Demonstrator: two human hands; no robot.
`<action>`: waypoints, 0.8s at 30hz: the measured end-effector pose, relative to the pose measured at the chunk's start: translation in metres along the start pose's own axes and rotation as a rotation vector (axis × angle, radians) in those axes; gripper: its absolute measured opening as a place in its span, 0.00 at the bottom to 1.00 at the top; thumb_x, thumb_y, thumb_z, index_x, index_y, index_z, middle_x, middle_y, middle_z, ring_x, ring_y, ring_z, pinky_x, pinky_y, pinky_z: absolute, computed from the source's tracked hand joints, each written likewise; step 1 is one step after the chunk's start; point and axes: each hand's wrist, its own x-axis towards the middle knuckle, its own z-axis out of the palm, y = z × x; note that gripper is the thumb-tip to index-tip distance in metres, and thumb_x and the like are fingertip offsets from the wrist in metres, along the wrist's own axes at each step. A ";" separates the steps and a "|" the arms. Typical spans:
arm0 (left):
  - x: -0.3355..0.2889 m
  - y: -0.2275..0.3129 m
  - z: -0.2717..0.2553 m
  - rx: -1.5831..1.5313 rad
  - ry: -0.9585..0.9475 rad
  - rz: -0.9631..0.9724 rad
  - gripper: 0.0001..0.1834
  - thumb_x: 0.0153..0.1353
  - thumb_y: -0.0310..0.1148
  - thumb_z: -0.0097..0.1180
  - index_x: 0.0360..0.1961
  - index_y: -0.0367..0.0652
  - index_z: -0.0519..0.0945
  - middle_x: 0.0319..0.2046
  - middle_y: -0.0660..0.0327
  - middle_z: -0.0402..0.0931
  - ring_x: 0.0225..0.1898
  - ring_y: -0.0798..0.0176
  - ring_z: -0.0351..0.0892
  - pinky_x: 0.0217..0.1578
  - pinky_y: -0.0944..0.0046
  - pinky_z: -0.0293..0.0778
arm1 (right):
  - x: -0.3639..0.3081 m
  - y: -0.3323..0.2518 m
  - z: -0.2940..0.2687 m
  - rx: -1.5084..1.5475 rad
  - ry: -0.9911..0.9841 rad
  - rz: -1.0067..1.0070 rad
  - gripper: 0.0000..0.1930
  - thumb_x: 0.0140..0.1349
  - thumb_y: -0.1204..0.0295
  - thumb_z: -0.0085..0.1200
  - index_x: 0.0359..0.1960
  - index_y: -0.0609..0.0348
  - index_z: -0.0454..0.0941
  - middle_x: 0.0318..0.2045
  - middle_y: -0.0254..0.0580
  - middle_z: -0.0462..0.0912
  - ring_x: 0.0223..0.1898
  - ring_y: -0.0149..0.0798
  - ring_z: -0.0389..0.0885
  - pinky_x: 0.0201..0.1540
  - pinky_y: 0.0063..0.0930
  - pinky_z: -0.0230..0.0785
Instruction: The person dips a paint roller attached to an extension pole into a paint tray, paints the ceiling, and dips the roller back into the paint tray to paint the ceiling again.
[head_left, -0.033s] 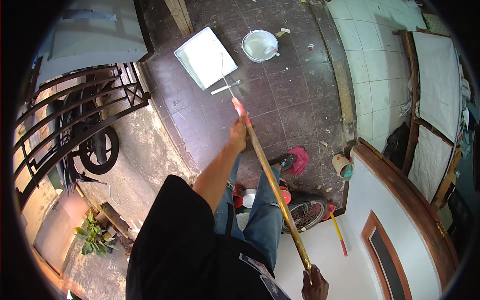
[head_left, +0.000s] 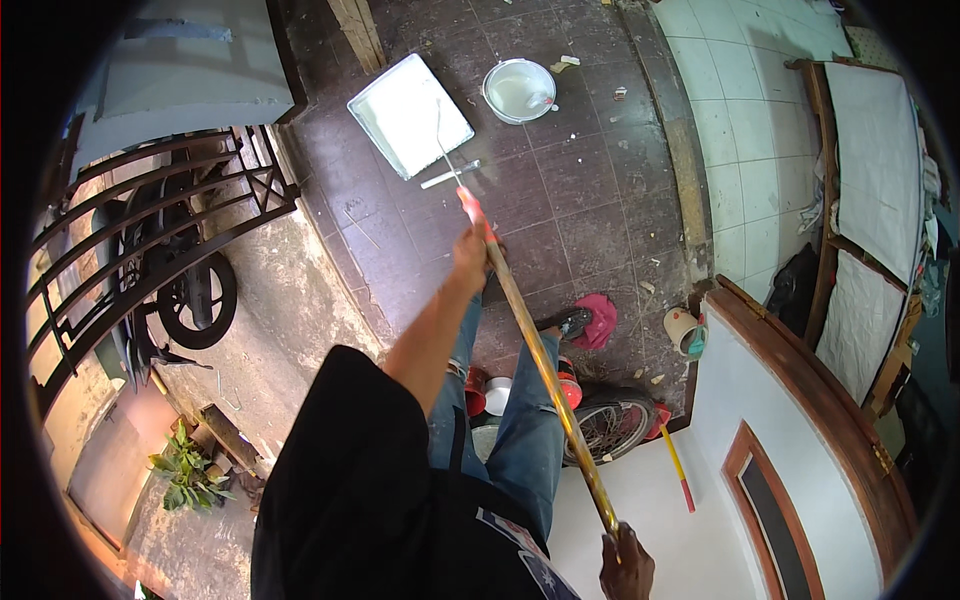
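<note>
My left hand [head_left: 474,256] is closed around the upper part of a long paint roller pole [head_left: 540,345], just below its red-orange handle. My right hand [head_left: 628,566] grips the pole's lower end at the bottom of the view. A thin metal rod runs from the handle to a white, square-cornered paint tray [head_left: 375,140] on the floor. The roller head is hard to make out against the white in the tray. Beside the tray's near corner lies a thin pale stick [head_left: 450,175], passing by the rod. To the right stands a bucket [head_left: 486,104] with whitish liquid and a pale tool inside.
A pink cloth [head_left: 597,322] lies by my right foot. Around my legs are red cans [head_left: 569,388] and a wheel [head_left: 612,425]. A white wall [head_left: 780,400] rises at right. On the left, a metal railing [head_left: 150,260] stands before a motorcycle [head_left: 200,300].
The pole and my left hand have shifted slightly left. My right hand has come up a little with the pole's lower end. The tray and bucket look unchanged.
</note>
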 end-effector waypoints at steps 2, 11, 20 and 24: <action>0.026 0.032 -0.010 0.102 0.016 0.104 0.27 0.72 0.61 0.52 0.39 0.43 0.77 0.28 0.59 0.79 0.25 0.62 0.81 0.26 0.61 0.77 | 0.024 -0.003 0.017 -0.044 0.070 -0.231 0.14 0.68 0.71 0.60 0.51 0.65 0.76 0.35 0.57 0.86 0.30 0.59 0.86 0.27 0.45 0.79; -0.015 0.030 -0.006 0.018 -0.020 0.081 0.26 0.71 0.59 0.55 0.43 0.43 0.76 0.31 0.60 0.80 0.27 0.62 0.81 0.29 0.61 0.78 | -0.006 0.005 -0.022 -0.009 -0.036 0.001 0.16 0.72 0.67 0.58 0.55 0.65 0.81 0.40 0.59 0.87 0.38 0.59 0.88 0.34 0.45 0.80; -0.027 -0.030 0.003 0.003 -0.062 -0.049 0.26 0.71 0.60 0.54 0.45 0.46 0.76 0.32 0.61 0.81 0.27 0.64 0.80 0.29 0.63 0.77 | -0.031 0.002 -0.027 -0.060 -0.012 0.069 0.15 0.71 0.67 0.59 0.52 0.66 0.83 0.44 0.60 0.87 0.42 0.59 0.88 0.39 0.43 0.83; 0.007 -0.001 -0.014 0.118 0.002 0.056 0.27 0.71 0.61 0.54 0.45 0.44 0.76 0.30 0.61 0.80 0.26 0.65 0.80 0.27 0.62 0.76 | 0.002 -0.021 -0.002 0.005 -0.049 0.085 0.17 0.72 0.65 0.58 0.54 0.65 0.82 0.43 0.61 0.87 0.41 0.60 0.88 0.37 0.45 0.82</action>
